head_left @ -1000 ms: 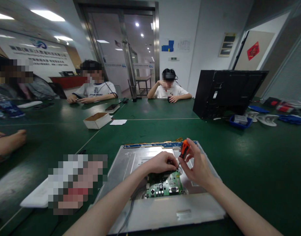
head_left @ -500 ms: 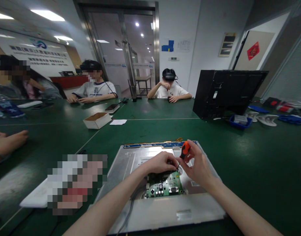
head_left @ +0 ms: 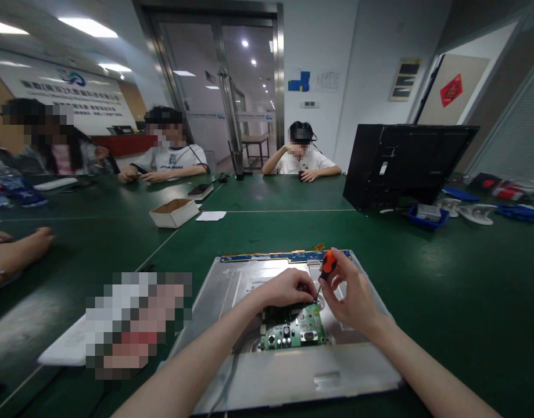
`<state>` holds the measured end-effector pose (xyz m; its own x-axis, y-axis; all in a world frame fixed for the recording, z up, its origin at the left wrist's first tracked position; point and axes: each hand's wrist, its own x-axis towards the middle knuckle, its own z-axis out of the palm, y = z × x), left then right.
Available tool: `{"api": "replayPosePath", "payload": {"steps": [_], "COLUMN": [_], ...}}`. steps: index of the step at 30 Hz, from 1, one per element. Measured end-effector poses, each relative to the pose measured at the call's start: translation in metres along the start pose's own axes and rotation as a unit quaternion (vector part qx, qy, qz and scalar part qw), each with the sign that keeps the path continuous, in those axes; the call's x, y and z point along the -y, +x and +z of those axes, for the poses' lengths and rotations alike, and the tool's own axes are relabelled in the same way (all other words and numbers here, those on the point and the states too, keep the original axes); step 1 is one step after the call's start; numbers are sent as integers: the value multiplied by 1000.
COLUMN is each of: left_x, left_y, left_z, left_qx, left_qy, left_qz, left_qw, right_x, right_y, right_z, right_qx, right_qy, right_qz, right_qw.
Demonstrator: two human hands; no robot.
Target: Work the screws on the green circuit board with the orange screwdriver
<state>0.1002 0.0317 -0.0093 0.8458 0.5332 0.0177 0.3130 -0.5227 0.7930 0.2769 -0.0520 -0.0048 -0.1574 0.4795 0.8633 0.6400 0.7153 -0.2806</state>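
- The right forearm comes in from the lower right corner and slants up to the left; the right hand (head_left: 351,293) is raised over the right part of a flat metal panel (head_left: 358,371), its back turned outward.
- Its grip is closed lightly, with the fingers on an orange-and-black screwdriver (head_left: 329,264): the forefinger reaches up to the handle's top end, while the thumb sits low, near where the shaft begins.
- The screwdriver leans, handle up and to the right, its thin shaft running down to the upper right corner of a green circuit board (head_left: 295,331), which lies on the middle of the panel.
- The left forearm rises from the bottom edge toward the right; the left hand (head_left: 288,287) is palm down over the board's upper edge, wrist bent slightly, fingers curled.
- Its fingertips come together right beside the screwdriver's tip; whether they pinch anything there cannot be told.
- Across the table, a white T-shirt (head_left: 179,159) reads "STAR WARS" below a small printed figure.
- The wall sign (head_left: 70,96) carries a blue swirl logo over large Chinese characters, among them 大数据; its smaller lines are too blurred to read.
- A red diamond (head_left: 451,90) on the far door bears a single character, too soft to read surely.
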Motion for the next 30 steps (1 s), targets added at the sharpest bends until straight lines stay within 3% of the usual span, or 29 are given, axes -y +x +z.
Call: {"api": "replayPosePath", "payload": {"steps": [6,19,30], "left_x": [2,0,2], "left_y": [0,0,0], "left_z": [0,0,1], "left_qx": [-1,3,3], "left_qy": [3,-4,-6], "left_qz": [-3,-9,-6], "left_qw": [1000,1000,1000], "right_x": [-4,1,-3], "right_y": [-3,0,-2], "right_z": [2,-2,1], "right_qx": [-16,24,-3], "right_qy": [-10,17,-2], "right_qz": [3,18,4], "right_qw": [1000,999,1000]}}
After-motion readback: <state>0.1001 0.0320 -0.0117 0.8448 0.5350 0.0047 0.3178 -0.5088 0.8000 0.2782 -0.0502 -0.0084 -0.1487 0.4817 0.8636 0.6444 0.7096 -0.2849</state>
